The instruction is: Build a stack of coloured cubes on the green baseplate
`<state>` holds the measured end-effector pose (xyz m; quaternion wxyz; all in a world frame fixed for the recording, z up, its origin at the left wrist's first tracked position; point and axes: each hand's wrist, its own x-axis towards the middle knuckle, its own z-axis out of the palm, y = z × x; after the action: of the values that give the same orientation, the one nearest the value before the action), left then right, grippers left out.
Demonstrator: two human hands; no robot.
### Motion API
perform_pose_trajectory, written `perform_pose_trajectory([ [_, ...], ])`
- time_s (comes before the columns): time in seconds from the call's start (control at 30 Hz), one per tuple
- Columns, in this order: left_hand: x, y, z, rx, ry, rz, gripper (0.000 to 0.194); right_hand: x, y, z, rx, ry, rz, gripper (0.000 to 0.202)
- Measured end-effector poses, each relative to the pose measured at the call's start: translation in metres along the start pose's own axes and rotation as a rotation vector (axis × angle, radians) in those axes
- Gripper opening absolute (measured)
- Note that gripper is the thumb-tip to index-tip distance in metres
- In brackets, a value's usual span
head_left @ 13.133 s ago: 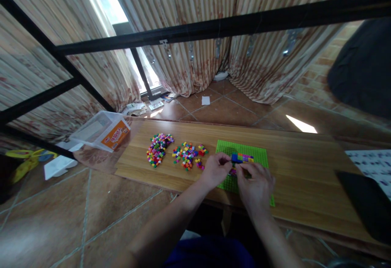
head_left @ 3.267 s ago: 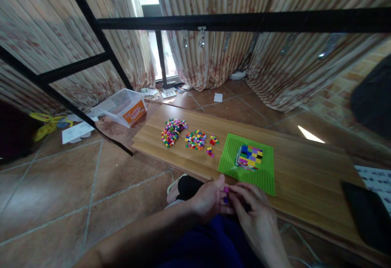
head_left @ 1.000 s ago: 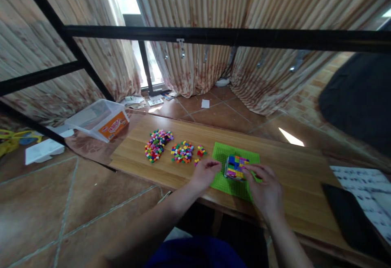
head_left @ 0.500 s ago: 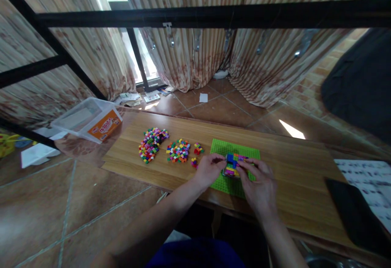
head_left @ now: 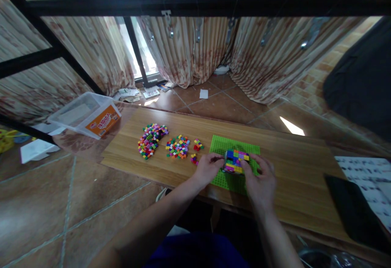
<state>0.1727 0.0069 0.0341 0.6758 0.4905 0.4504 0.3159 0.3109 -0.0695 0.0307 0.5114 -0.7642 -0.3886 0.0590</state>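
Note:
A multicoloured block built of toy bricks (head_left: 236, 161) sits over the green studded baseplate (head_left: 218, 142); whether it is fixed to the plate I cannot tell. My left hand (head_left: 208, 168) has its thumb and fingers closed at the block's left edge. From the right side my right hand (head_left: 262, 178) grips the block, its thumb on the near top and its fingers round the far right corner. Left of the plate lie two small brick clusters, one red and yellow (head_left: 198, 144), the other with purple and yellow (head_left: 194, 159).
Two larger piles of loose bricks, a mixed pile (head_left: 177, 146) and a curved pile (head_left: 149, 141), lie on the wooden table (head_left: 293, 178). A clear plastic bin (head_left: 87, 115) stands at its left end. A dark flat object (head_left: 354, 207) and a printed sheet (head_left: 366, 182) are at the right.
My right hand has shifted slightly, its thumb drawing back toward the block's right side, so more of the brick top shows. My left hand stays at the left edge. The view has tilted a little.

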Motion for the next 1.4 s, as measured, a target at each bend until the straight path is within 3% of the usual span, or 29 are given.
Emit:
perform_pose_trajectory([
  [0.27,0.004,-0.013,-0.004,0.101,0.008,0.025,0.013,-0.001,-0.003,0.005,0.038,-0.017,0.037,0.046],
  [0.7,0.005,-0.017,-0.005,0.193,-0.025,0.109,0.016,0.000,-0.001,0.012,0.133,-0.053,0.097,0.046],
  [0.97,0.008,-0.018,-0.004,0.166,-0.012,0.068,0.012,0.000,-0.002,0.012,0.123,-0.051,0.081,0.043],
  [1.13,0.001,-0.007,-0.002,0.027,0.046,0.016,0.011,0.001,-0.004,0.011,0.110,-0.085,0.091,0.046],
  [1.27,-0.019,0.008,-0.007,-0.199,0.098,-0.124,0.015,0.000,-0.006,0.003,0.178,-0.051,0.106,0.048],
  [1.4,-0.044,0.022,-0.014,-0.512,0.023,-0.266,0.024,-0.007,-0.011,-0.011,0.158,0.030,0.068,0.043],
])
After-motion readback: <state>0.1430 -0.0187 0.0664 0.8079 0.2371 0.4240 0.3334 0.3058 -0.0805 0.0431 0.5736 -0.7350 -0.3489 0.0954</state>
